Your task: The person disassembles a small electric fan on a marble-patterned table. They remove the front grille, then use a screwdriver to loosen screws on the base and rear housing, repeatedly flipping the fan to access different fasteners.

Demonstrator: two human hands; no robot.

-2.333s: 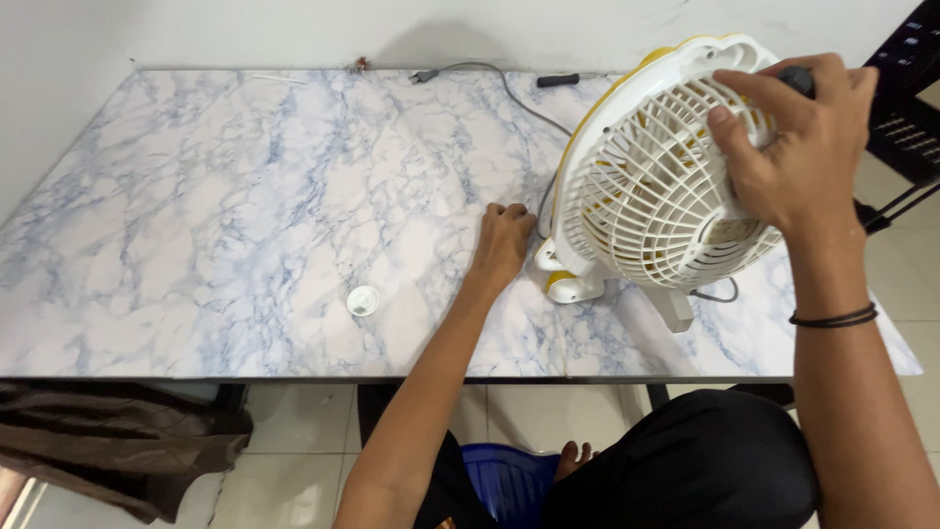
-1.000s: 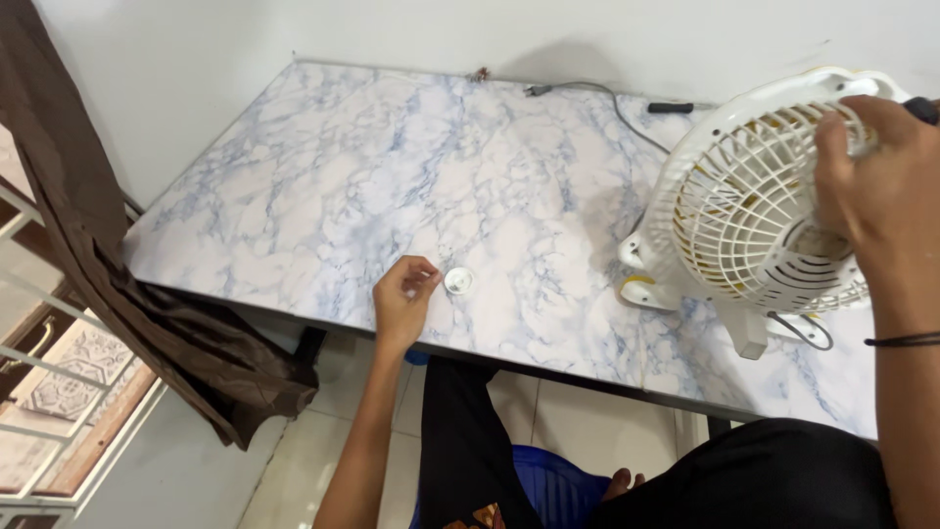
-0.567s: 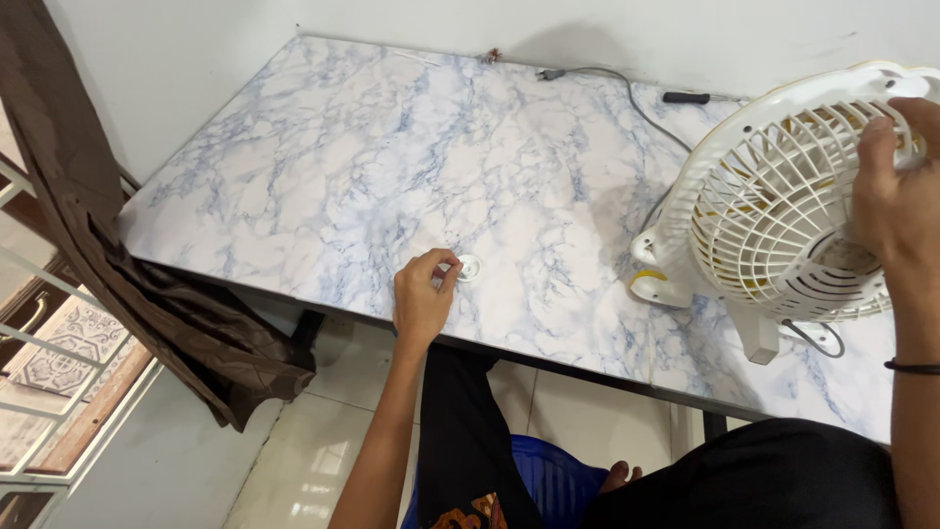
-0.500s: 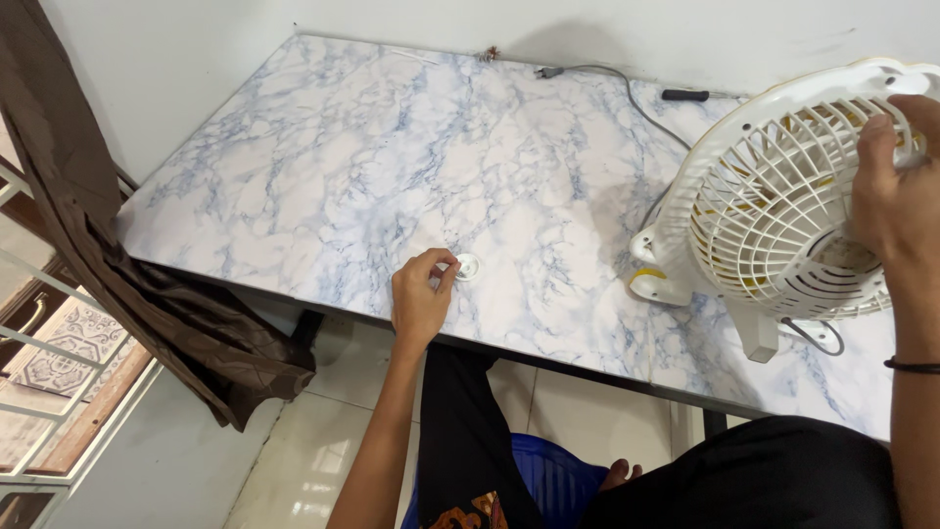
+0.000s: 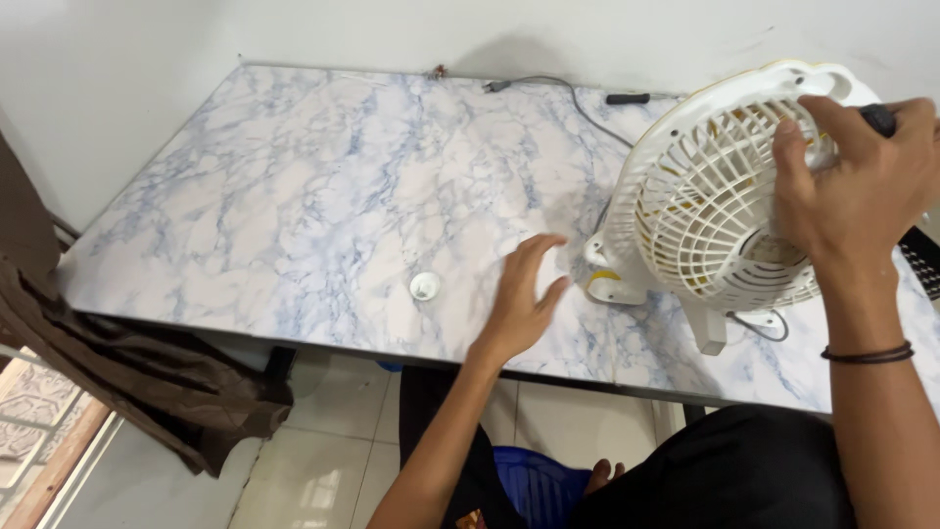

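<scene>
Left hand (image 5: 524, 299): open, empty, fingers spread above the table (image 5: 294, 196).
Fan (image 5: 720, 196): just to its right.
Right hand (image 5: 852, 186): gripped the fan's grille.
Small white cap (image 5: 424, 286): lay to the left.

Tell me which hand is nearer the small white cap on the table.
Left. The left hand hovers open just right of the small white cap, not touching it; the right hand grips the fan, far right.

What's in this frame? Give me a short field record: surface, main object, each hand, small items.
surface: marble-pattern table against a white wall
main object: white and yellow desk fan, tilted, grille toward the camera
right hand: right hand gripping the fan grille near its top, dark handle in the fist
left hand: left hand open above the table, fingers spread, holding nothing, beside the fan base
small items: round white cap lying left of the left hand; grey cord; black tool by the wall
</scene>
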